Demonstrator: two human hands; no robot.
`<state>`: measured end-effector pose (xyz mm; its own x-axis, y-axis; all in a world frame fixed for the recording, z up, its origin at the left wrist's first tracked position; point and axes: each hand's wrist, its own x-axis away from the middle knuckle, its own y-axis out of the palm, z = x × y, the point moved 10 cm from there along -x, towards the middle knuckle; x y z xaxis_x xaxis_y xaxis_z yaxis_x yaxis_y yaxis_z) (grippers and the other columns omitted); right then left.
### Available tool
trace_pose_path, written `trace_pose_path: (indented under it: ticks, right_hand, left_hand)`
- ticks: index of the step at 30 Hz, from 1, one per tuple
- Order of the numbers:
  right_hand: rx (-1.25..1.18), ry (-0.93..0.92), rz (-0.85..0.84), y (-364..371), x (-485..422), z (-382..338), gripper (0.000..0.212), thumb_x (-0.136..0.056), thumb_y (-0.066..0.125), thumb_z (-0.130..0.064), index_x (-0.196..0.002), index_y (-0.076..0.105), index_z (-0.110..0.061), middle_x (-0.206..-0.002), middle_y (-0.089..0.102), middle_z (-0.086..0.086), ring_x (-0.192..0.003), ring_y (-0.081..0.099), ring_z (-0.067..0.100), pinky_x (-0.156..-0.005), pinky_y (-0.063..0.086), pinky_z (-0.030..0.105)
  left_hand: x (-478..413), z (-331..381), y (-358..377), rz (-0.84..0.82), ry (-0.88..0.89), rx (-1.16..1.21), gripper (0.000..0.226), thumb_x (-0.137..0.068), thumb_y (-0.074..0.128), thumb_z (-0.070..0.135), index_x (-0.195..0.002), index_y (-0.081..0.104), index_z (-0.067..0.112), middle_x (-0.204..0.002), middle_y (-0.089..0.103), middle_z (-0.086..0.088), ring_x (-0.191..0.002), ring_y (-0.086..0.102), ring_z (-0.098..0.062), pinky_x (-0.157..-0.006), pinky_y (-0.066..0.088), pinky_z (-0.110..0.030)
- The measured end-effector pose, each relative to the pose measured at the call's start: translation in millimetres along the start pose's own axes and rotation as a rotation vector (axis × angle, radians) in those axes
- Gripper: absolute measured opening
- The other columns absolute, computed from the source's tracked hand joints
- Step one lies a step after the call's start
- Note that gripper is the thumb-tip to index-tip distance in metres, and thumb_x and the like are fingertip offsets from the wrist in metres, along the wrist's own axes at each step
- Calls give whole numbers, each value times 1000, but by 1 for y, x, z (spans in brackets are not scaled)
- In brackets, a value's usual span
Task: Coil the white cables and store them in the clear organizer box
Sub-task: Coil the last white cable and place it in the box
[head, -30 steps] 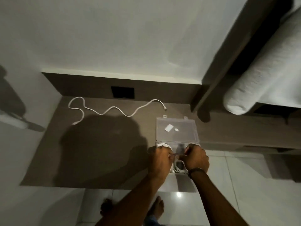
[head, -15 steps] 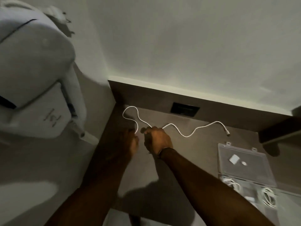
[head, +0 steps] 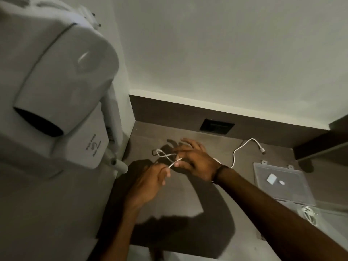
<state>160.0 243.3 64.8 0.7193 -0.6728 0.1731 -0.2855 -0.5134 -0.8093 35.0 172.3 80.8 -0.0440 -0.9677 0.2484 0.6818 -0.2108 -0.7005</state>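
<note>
A long white cable [head: 234, 155] lies across the dark brown counter [head: 180, 204], with its metal plug end at the right near the wall. My left hand [head: 148, 182] pinches the cable's near end between thumb and fingertips. My right hand [head: 194, 160] rests over the cable just beyond, fingers spread, holding a small loop of it. The clear organizer box [head: 282, 183] lies open at the right, lid flat. A coiled white cable [head: 308, 215] sits in its base at the lower right.
A large white wall-mounted hair dryer [head: 54, 85] hangs at the left, close to my left hand. A black socket plate [head: 216, 126] sits in the counter's back panel. Two small white pieces [head: 272, 179] lie on the box lid. A dark shelf edge juts in at the far right.
My view and both hands have shifted from the organizer box left to the loose cable. The hands have picked up its left end, drawn the cable toward them and formed a small loop.
</note>
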Motion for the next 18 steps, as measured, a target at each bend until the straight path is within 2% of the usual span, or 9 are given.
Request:
trace_pose_path:
  ticks: [2, 4, 7, 10, 12, 13, 15, 16, 18]
  right_hand:
    - [-445, 70, 7, -18, 22, -13, 18, -101, 56, -42, -89, 67, -34, -101, 74, -10, -106, 63, 6, -98, 46, 30]
    - [-760, 90, 152, -48, 54, -34, 22, -102, 58, -23, -82, 67, -24, -72, 70, -3, -68, 64, 8, -72, 51, 22]
    - [-1015, 101, 316, -72, 100, -62, 22, -99, 61, -24, -83, 66, -8, -62, 60, 10, -53, 58, 11, -58, 49, 21]
    - [-1164, 142, 244, -61, 134, -93, 23, -105, 56, -22, -104, 69, -4, -58, 60, 3, -40, 54, 6, -44, 49, 21]
    - [-1078, 182, 230, -63, 156, -100, 23, -108, 52, -16, -115, 69, -2, -58, 58, -2, -36, 48, 5, -38, 42, 19]
    - [-1008, 189, 220, -66, 169, -102, 22, -108, 52, -14, -115, 69, -3, -57, 58, -4, -37, 47, 5, -37, 41, 17]
    - [-763, 171, 215, -85, 194, -110, 19, -107, 55, -18, -107, 73, -13, -57, 60, -6, -46, 52, 2, -46, 44, 16]
    - [-605, 152, 230, -101, 203, -114, 20, -106, 56, -27, -100, 74, -20, -61, 62, -5, -53, 55, 0, -53, 46, 17]
    - [-210, 84, 309, -140, 218, -122, 28, -103, 53, -48, -87, 68, -31, -67, 64, -9, -60, 58, -1, -59, 46, 20]
  left_hand:
    - [25, 21, 1, -104, -13, 440, 33, -103, 43, 25, -81, 67, 26, -65, 63, 6, -58, 57, -4, -59, 47, -17]
    - [49, 54, -1, -141, -48, 928, 36, -104, 42, 29, -82, 70, 25, -64, 63, 4, -58, 59, -10, -51, 50, -24]
    - [62, 95, -17, -16, -72, 1435, 24, -90, 58, 34, -85, 78, 21, -77, 75, -1, -70, 73, -13, -57, 59, -25]
    - [61, 125, -29, 57, -3, 1652, 29, -88, 57, 26, -108, 75, 13, -112, 76, -10, -106, 72, -22, -77, 61, -26]
    - [65, 135, -40, 170, 65, 1477, 27, -99, 49, 20, -117, 66, 12, -118, 73, -10, -114, 68, -22, -85, 59, -25]
    - [70, 138, -48, 266, 104, 1268, 25, -101, 45, 18, -115, 65, 15, -117, 73, -7, -113, 68, -20, -88, 58, -25]
    - [88, 153, -67, 424, 225, 595, 25, -102, 42, 28, -113, 64, 29, -115, 71, 10, -109, 66, -7, -92, 52, -20]
    - [94, 164, -66, 415, 274, 289, 26, -101, 39, 37, -111, 63, 35, -111, 69, 17, -103, 65, 1, -90, 51, -17]
    - [104, 176, -47, 242, 314, 88, 36, -96, 32, 49, -93, 66, 37, -93, 72, 16, -86, 65, 3, -80, 54, -19]
